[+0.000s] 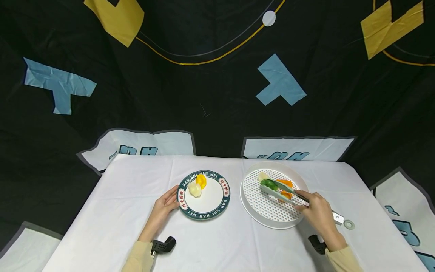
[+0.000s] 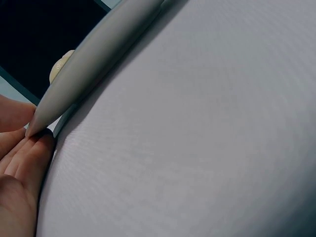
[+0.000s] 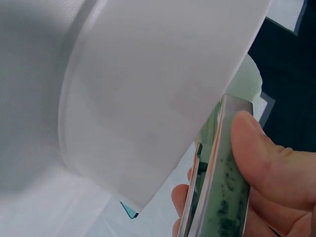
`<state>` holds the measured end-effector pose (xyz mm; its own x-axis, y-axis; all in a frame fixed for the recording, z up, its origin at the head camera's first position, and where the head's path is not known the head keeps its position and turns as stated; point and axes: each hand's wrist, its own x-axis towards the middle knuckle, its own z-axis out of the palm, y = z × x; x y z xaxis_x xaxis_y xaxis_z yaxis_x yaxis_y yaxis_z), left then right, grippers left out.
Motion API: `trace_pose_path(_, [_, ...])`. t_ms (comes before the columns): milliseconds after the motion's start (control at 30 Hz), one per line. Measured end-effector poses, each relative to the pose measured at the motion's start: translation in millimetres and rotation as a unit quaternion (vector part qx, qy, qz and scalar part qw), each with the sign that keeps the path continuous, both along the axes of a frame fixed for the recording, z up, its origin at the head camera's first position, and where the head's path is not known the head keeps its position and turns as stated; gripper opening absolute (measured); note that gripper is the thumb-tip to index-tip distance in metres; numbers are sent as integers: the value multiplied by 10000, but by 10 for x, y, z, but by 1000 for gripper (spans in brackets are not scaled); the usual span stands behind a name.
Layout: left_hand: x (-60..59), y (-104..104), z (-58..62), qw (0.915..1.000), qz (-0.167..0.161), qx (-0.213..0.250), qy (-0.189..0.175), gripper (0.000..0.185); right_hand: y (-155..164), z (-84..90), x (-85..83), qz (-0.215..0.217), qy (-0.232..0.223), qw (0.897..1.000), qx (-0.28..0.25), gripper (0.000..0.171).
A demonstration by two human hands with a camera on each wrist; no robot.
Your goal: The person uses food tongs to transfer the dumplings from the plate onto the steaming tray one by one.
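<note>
At the plate's left edge, my left hand (image 1: 166,204) pinches the rim of a white plate (image 1: 210,202) with a dark green patterned border. In the left wrist view the thumb lies over the plate's rim (image 2: 98,59) and the fingers below it. On the plate are a pale cream piece (image 1: 195,189) and a yellow piece (image 1: 201,181). My right hand (image 1: 317,211) grips metal tongs (image 1: 299,195) with pale green tips. The tips are around a green piece (image 1: 269,184) above a round white perforated tray (image 1: 261,206). Orange pieces (image 1: 286,183) and another pale piece (image 1: 263,176) lie there too.
A white cloth (image 1: 136,189) covers the table. The tray's tall outer wall (image 3: 143,98) stands close to the right hand. Behind the table hangs a black backdrop (image 1: 163,98) with blue and yellow shapes.
</note>
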<state>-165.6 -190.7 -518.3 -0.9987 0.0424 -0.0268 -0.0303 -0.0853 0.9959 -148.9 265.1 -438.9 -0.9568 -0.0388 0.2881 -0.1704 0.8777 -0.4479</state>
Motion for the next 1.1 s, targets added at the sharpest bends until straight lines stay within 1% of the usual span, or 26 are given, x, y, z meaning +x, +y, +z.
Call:
trace_pose_path(67, [1, -1, 1, 10000, -20, 29, 24, 63, 0, -1, 9, 27, -5, 10000, 12, 47])
trace_pose_path(200, [2, 0, 5, 9999, 28, -133, -27, 63, -11, -8, 25, 91, -47, 9999, -31, 47])
trace_pose_path(333, [0, 6, 4, 9999, 31, -100, -37, 63, -24, -1, 43, 60, -128, 9999, -86, 48])
trace_pose_path(433, [0, 10, 7, 10000, -3, 30, 22, 63, -29, 17, 50, 13, -74, 9999, -136, 48])
trace_pose_path(500, [-3, 7, 4, 10000, -22, 10, 69, 63, -33, 33, 53, 5, -26, 9998, -177, 49])
trace_pose_path(567, [-2, 4, 2, 10000, -15, -3, 29, 63, -39, 48, 50, 26, 29, 9998, -212, 49])
trace_pose_path(733, [-4, -1, -8, 10000, -26, 31, -24, 63, -96, 76, 30, 137, 67, 9996, -234, 50])
trace_pose_path(833, [-5, 1, -9, 10000, -30, 29, 37, 63, -148, 87, 12, 214, 80, 9994, -266, 50])
trace_pose_path(967, [-9, 0, -12, 9999, -29, -82, 106, 63, -229, 94, -18, 352, 114, 9987, -341, 53])
trace_pose_path(1100, [-2, 2, 0, 10000, 6, -73, 31, 63, -327, 95, -45, 511, 179, 9976, -438, 55])
